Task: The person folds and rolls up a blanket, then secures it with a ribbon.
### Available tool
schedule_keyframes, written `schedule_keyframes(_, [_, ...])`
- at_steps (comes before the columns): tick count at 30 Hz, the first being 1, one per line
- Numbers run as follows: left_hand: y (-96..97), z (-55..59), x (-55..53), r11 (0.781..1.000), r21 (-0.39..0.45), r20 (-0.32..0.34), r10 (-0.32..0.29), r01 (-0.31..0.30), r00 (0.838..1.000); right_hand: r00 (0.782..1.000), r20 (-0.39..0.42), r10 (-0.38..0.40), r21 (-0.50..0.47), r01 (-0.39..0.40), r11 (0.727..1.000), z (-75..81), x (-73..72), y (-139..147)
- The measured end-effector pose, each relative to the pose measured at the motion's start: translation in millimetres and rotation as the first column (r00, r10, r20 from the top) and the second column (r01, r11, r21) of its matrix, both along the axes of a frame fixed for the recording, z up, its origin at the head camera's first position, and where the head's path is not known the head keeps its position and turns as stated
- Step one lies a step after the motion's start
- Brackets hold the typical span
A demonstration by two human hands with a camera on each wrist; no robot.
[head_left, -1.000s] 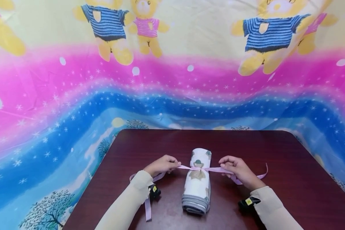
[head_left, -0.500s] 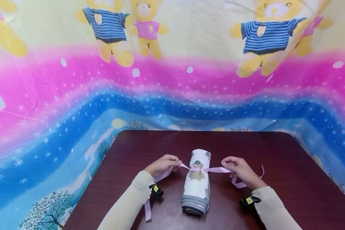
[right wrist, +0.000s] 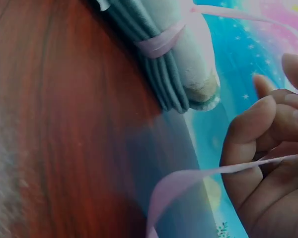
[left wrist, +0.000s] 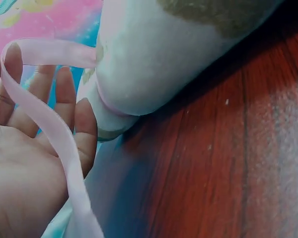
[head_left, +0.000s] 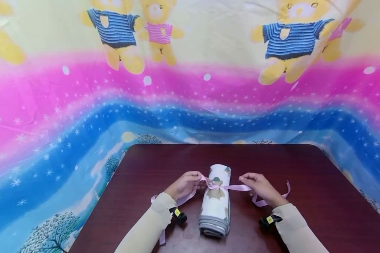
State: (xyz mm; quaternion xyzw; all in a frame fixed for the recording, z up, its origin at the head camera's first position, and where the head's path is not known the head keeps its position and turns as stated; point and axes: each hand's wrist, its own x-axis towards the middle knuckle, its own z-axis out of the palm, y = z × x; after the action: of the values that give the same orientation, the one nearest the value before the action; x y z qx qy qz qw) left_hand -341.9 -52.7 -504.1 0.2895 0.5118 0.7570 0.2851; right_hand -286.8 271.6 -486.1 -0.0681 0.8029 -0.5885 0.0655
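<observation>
A rolled blanket (head_left: 214,207), white with brown-and-green prints and grey edges, lies lengthwise on the table. Around its middle runs a pink ribbon (head_left: 239,187), crossed or knotted on top. My left hand (head_left: 184,185) pinches one end of the ribbon close to the roll's left side; in the left wrist view the ribbon (left wrist: 57,126) loops over the index finger and trails past the palm. To the right of the roll, my right hand (head_left: 262,187) pinches the other end, and the loose tail (right wrist: 176,186) curves away below the fingers. Layered grey folds (right wrist: 164,82) show beneath the band.
The dark reddish-brown table (head_left: 164,158) has rounded far corners. Behind it hangs a curtain (head_left: 190,95) printed with bears and snowflakes. A black wrist camera (head_left: 178,215) is strapped to the left wrist, and another camera (head_left: 269,221) to the right.
My left hand has moved right, nearer the roll, and its stretch of ribbon has gone from straight to bent upward. The right hand has shifted slightly left, still holding its end.
</observation>
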Motion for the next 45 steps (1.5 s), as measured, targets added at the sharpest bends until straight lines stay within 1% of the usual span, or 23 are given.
schedule_keyframes(3, [0.9, 0.5, 1.3, 1.000, 0.018, 0.007, 0.020, -0.020, 1.000, 0.999, 0.039, -0.023, 0.017, 0.023, 1.000, 0.1, -0.4, -1.9])
schedule_keyframes(6, [2.4, 2.5, 2.6, 0.999, 0.021, 0.010, 0.044, -0.044, 0.999, 0.999, 0.018, -0.030, -0.009, 0.031, 0.999, 1.4, -1.0, -1.4])
schedule_keyframes(10, [7.6, 5.3, 4.3, 0.995, -0.013, 0.006, 0.098, -0.098, 0.995, 1.000, -0.010, -0.023, -0.045, 0.022, 0.999, 4.3, -1.5, 1.0])
schedule_keyframes(13, [13.6, 5.0, 5.9, 0.986, -0.057, -0.008, 0.158, -0.158, 0.987, 1.000, -0.020, -0.015, -0.046, 0.014, 0.999, 5.5, -1.4, 1.6])
schedule_keyframes(16, [20.4, 2.8, 8.0, 0.978, -0.085, -0.007, 0.190, -0.189, 0.982, 1.000, -0.028, -0.014, -0.030, 0.013, 0.999, 5.5, -1.6, 1.1])
schedule_keyframes(19, [27.6, 1.6, 10.9, 0.977, -0.079, 0.011, 0.202, -0.200, 0.979, 0.999, -0.044, -0.019, -0.009, 0.019, 1.000, 5.6, -2.2, -0.4])
schedule_keyframes(23, [34.9, 2.7, 13.9, 0.972, -0.066, 0.026, 0.226, -0.224, 0.974, 0.996, -0.091, -0.011, 0.044, 0.015, 0.999, 8.6, -4.7, -7.3])
schedule_keyframes(25, [36.9, 4.1, 15.0, 0.969, -0.083, 0.032, 0.234, -0.231, 0.972, 0.993, -0.117, 0.007, 0.080, 0.003, 0.997, 12.0, -6.4, -14.4])
schedule_keyframes(27, [38.3, 5.5, 15.8, 0.968, -0.105, 0.019, 0.232, -0.229, 0.972, 0.990, -0.136, 0.031, 0.101, -0.018, 0.995, 15.9, -7.9, -23.4])
schedule_keyframes(30, [39.7, 7.0, 16.3, 0.970, -0.132, -0.003, 0.205, -0.204, 0.979, 0.985, -0.158, 0.068, 0.110, -0.051, 0.993, 20.5, -9.4, -36.4])
schedule_keyframes(33, [40.0, 6.7, 15.5, 0.976, -0.123, -0.028, 0.176, -0.178, 0.984, 0.983, -0.163, 0.084, 0.095, -0.069, 0.993, 22.5, -12.0, -48.4])
schedule_keyframes(36, [40.3, 5.9, 14.8, 0.978, -0.114, -0.047, 0.169, -0.173, 0.985, 0.980, -0.175, 0.091, 0.134, -0.068, 0.989, 23.2, -14.4, -58.0])
schedule_keyframes(39, [40.8, 5.4, 15.2, 0.973, -0.134, -0.081, 0.178, -0.188, 0.981, 0.977, -0.188, 0.099, 0.195, -0.062, 0.979, 22.3, -16.2, -65.7])
schedule_keyframes(41, [41.1, 5.2, 15.7, 0.968, -0.152, -0.120, 0.184, -0.201, 0.976, 0.975, -0.198, 0.103, 0.224, -0.058, 0.973, 21.1, -16.6, -69.2])
schedule_keyframes(45, [41.0, 6.7, 15.3, 0.955, -0.175, -0.191, 0.205, -0.239, 0.960, 0.970, -0.220, 0.106, 0.239, -0.052, 0.970, 20.9, -17.1, -73.0])
